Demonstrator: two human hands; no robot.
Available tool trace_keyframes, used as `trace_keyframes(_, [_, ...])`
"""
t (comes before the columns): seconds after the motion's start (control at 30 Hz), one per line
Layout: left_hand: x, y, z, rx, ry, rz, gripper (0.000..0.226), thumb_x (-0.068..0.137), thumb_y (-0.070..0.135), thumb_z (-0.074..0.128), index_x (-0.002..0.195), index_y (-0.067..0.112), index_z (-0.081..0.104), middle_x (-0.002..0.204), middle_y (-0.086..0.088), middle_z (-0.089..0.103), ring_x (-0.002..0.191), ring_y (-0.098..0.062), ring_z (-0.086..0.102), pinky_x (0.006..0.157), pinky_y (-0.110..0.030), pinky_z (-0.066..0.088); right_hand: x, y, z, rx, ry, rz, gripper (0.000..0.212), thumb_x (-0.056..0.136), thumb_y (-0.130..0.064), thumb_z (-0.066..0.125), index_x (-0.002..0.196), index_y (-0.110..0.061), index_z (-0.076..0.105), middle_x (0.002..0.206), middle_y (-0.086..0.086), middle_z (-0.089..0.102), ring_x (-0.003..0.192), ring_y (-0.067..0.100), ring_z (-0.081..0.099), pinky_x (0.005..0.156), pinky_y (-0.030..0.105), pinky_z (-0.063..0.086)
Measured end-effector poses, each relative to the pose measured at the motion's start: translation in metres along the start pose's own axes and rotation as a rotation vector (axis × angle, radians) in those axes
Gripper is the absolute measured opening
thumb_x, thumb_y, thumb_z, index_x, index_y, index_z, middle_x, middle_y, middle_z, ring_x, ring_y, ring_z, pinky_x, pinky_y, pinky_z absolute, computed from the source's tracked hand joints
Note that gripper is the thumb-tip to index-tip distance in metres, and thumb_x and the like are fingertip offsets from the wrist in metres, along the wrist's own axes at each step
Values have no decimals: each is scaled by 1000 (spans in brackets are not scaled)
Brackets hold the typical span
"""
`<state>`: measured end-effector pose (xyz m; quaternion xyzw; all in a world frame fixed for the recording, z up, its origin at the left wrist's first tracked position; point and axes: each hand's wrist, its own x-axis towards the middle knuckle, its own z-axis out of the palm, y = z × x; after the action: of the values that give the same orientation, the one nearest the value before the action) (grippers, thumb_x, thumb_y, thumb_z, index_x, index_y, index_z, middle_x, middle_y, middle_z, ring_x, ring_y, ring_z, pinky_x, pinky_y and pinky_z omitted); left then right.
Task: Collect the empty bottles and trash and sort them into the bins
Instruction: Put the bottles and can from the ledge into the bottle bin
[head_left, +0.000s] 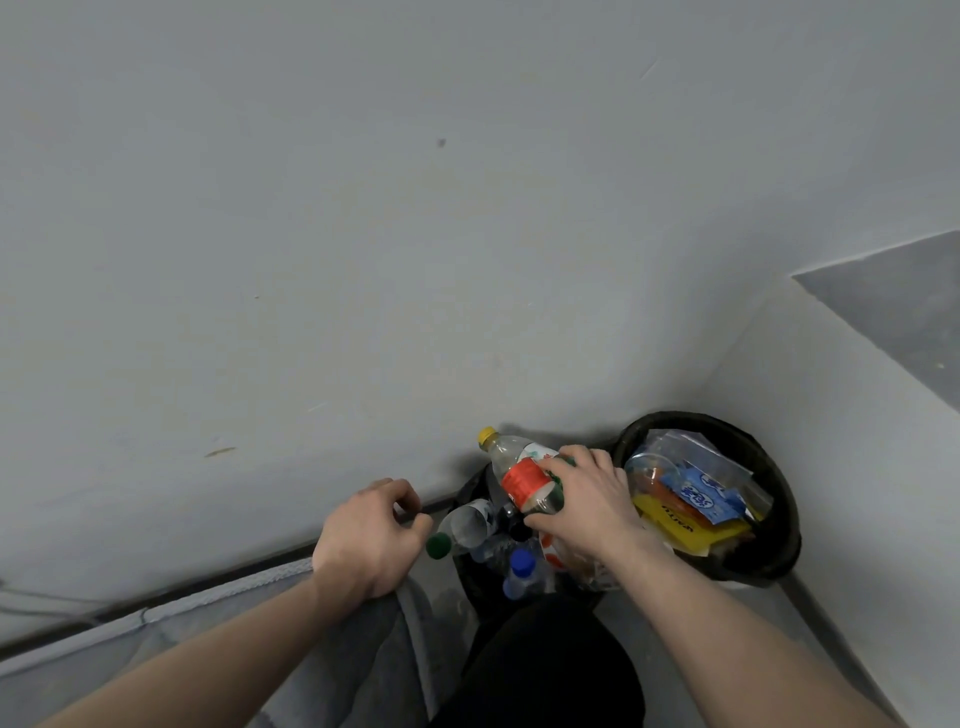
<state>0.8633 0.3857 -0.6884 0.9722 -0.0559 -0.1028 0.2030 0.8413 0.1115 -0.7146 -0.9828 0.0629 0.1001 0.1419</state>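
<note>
My right hand (587, 499) grips a clear bottle (519, 473) with a yellow cap and a red label, held tilted over the left black bin (467, 499). That bin holds several empty plastic bottles, among them one with a green cap (439, 544) and one with a blue cap (521, 564). My left hand (369, 535) hovers just left of this bin with its fingers curled, and it holds nothing that I can see. The right black bin (779, 493) stands beside it, filled with plastic bags and wrappers (696, 488).
Both bins stand in a corner between grey-white walls (311, 260). A grey cushion or mattress edge (208, 613) runs along the wall at lower left. My dark-clothed leg (545, 670) is right in front of the left bin.
</note>
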Motion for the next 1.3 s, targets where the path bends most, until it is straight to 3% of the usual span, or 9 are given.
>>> trace_keyframes(0.13, [0, -1, 1, -2, 2, 7, 18, 77, 51, 56, 84, 35, 60, 86, 16, 62, 82, -11, 60, 73, -32, 52, 0, 2, 6, 50, -52, 8, 94, 72, -70, 70, 152, -37, 33, 154, -5, 35, 144, 24, 27, 120, 45, 26])
trace_keyframes(0.47, [4, -3, -1, 52, -82, 29, 25, 77, 56, 51, 92, 36, 58, 100, 17, 61, 89, -10, 62, 78, -34, 53, 0, 3, 8, 94, -62, 11, 99, 72, -66, 73, 153, -32, 29, 154, -6, 36, 144, 21, 29, 120, 46, 27])
trace_keyframes(0.57, [-3, 6, -2, 158, -136, 205, 31, 82, 51, 51, 108, 36, 54, 113, 14, 55, 104, -15, 60, 85, -37, 51, 0, 4, 7, 98, -53, 18, 101, 71, -66, 74, 154, -32, 28, 156, -5, 34, 146, 22, 27, 121, 47, 25])
trace_keyframes(0.63, [-16, 21, 5, 265, -229, 417, 39, 82, 46, 52, 119, 33, 50, 121, 8, 51, 111, -19, 56, 93, -36, 48, -1, 5, 6, 103, -50, 23, 101, 71, -66, 74, 155, -32, 27, 157, -4, 33, 148, 23, 25, 122, 48, 24])
trace_keyframes(0.7, [-32, 38, 17, 356, -359, 503, 42, 82, 42, 53, 122, 30, 49, 125, 3, 51, 117, -22, 54, 97, -38, 46, -4, 7, 4, 113, -62, 24, 101, 72, -64, 74, 155, -33, 27, 159, -4, 31, 149, 24, 23, 122, 49, 23])
trace_keyframes(0.9, [-29, 56, 36, 522, -568, 355, 33, 85, 31, 66, 116, 20, 61, 124, -5, 60, 112, -32, 63, 87, -43, 55, -23, 22, -6, 153, -47, 19, 100, 73, -69, 72, 156, -36, 26, 162, -5, 27, 151, 22, 23, 123, 48, 22])
trace_keyframes(1.07, [-43, 63, 60, 686, -732, 340, 25, 86, 14, 67, 111, 12, 68, 114, -10, 68, 104, -32, 68, 76, -37, 51, -66, 45, -19, 240, 39, 23, 83, 80, -66, 66, 151, -32, 39, 156, -8, 37, 145, 18, 32, 120, 40, 31])
trace_keyframes(1.2, [-60, 67, 116, 580, -1006, 253, 33, 89, 30, 63, 113, 8, 68, 115, -14, 68, 105, -35, 66, 86, -38, 54, -109, 59, -22, 348, 78, 81, 78, 78, -70, 61, 145, -30, 50, 148, -8, 45, 140, 14, 39, 117, 39, 35])
trace_keyframes(1.3, [-61, 53, 182, 587, -1174, 179, 49, 82, 34, 58, 122, 6, 62, 116, -15, 65, 104, -33, 66, 97, -44, 55, -144, 76, -21, 405, 124, 129, 67, 83, -56, 70, 142, -29, 52, 146, -13, 45, 138, 9, 40, 116, 33, 34])
